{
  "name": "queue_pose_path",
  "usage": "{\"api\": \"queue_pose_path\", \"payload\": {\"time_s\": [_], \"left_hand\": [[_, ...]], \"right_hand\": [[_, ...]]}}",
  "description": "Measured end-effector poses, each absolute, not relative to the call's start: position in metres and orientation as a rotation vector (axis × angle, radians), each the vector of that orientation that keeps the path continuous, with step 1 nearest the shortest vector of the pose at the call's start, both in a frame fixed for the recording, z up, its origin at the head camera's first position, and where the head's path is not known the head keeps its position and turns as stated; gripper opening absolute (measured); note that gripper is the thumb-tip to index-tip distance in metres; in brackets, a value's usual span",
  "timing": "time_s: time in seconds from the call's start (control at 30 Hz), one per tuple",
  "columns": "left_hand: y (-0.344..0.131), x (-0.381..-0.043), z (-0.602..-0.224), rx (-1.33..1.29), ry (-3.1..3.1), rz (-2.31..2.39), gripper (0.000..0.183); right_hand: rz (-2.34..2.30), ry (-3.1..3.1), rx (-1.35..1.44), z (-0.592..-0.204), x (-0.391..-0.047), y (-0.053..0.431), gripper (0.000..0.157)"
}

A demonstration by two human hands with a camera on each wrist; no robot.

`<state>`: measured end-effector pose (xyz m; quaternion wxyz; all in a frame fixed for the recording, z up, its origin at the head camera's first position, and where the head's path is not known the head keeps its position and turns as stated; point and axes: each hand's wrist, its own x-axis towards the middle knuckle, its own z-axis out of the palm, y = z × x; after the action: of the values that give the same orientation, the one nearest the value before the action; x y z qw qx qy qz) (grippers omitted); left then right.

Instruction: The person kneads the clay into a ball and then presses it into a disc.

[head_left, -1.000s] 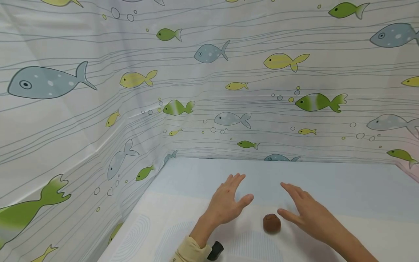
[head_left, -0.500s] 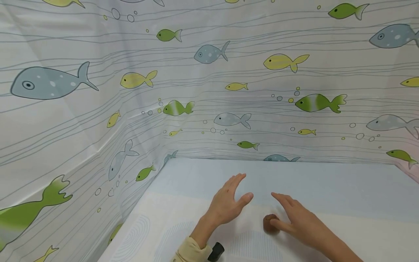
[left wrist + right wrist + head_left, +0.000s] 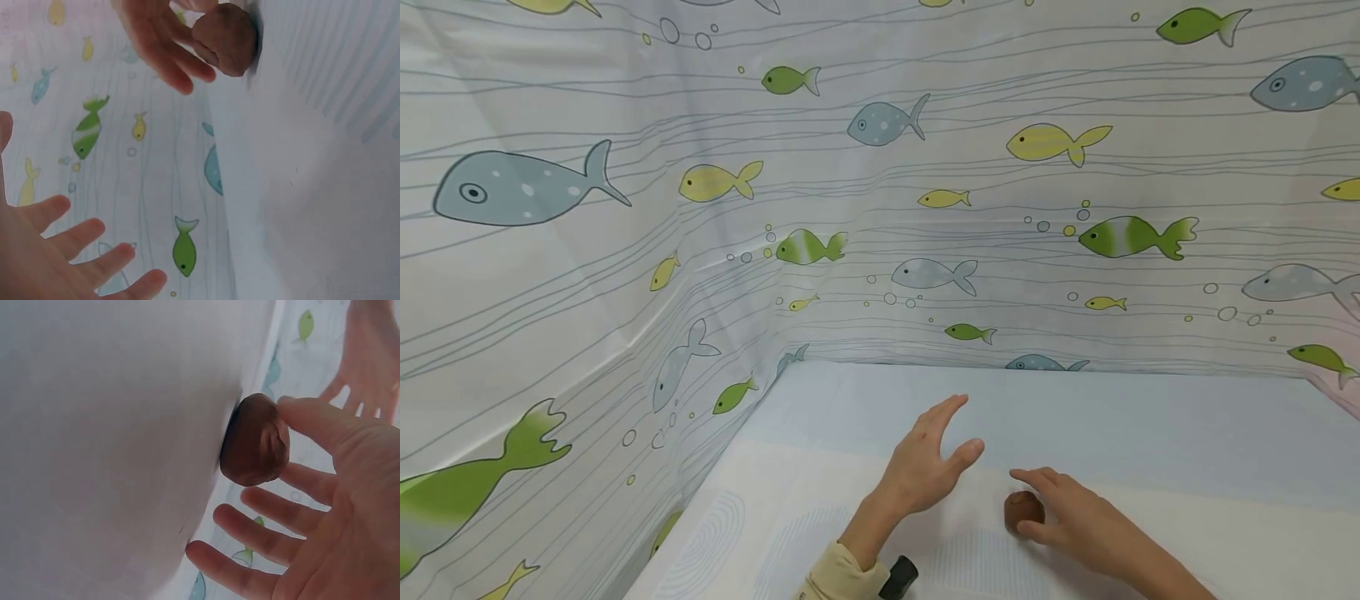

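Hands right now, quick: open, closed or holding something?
Left hand: open, holding nothing.
Right hand: open around the brown clay lump; contact cannot be told.

A white curtain (image 3: pixel 865 179) printed with coloured fish (image 3: pixel 1131 237) hangs behind and left of the worktop (image 3: pixel 1165 433), which is pale blue at the back and white nearer, with faint line patterns (image 3: pixel 985 562).

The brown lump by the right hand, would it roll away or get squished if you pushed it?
The brown lump might roll a little, since its sides look rounded, though its uneven shape could stop it. Its creased, clay-like surface suggests it may dent if squeezed.
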<state>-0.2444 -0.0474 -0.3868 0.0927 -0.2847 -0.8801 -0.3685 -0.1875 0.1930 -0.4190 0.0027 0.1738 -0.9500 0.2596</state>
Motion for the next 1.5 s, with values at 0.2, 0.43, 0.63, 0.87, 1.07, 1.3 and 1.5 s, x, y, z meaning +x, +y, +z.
{"api": "queue_pose_path", "payload": {"time_s": [0.2, 0.43, 0.63, 0.87, 1.07, 1.3, 1.5], "left_hand": [[-0.047, -0.243, -0.385, -0.837, -2.615, -1.114, 0.065], [-0.047, -0.242, -0.385, -0.835, -2.616, -1.127, 0.065], [-0.047, -0.242, -0.384, -0.836, -2.609, -1.136, 0.065], [-0.047, -0.243, -0.383, -0.841, -2.595, -1.148, 0.064], [-0.046, -0.243, -0.383, -0.857, -2.588, -1.167, 0.064], [-0.041, -0.242, -0.383, -0.877, -2.603, -1.242, 0.063], [-0.035, -0.239, -0.382, -0.896, -2.603, -1.325, 0.061]], "right_hand": [[0.677, -2.945, 0.646, -0.422, -0.188, 0.193, 0.048], [0.678, -2.940, 0.701, -0.422, -0.189, 0.195, 0.044], [0.679, -2.942, 0.669, -0.422, -0.189, 0.194, 0.044], [0.718, -2.907, 0.620, -0.418, -0.188, 0.193, 0.045], [0.771, -2.857, 0.601, -0.411, -0.188, 0.193, 0.045], [0.837, -2.748, 0.521, -0.408, -0.184, 0.188, 0.044], [0.875, -2.583, 0.540, -0.406, -0.182, 0.184, 0.041]]}}
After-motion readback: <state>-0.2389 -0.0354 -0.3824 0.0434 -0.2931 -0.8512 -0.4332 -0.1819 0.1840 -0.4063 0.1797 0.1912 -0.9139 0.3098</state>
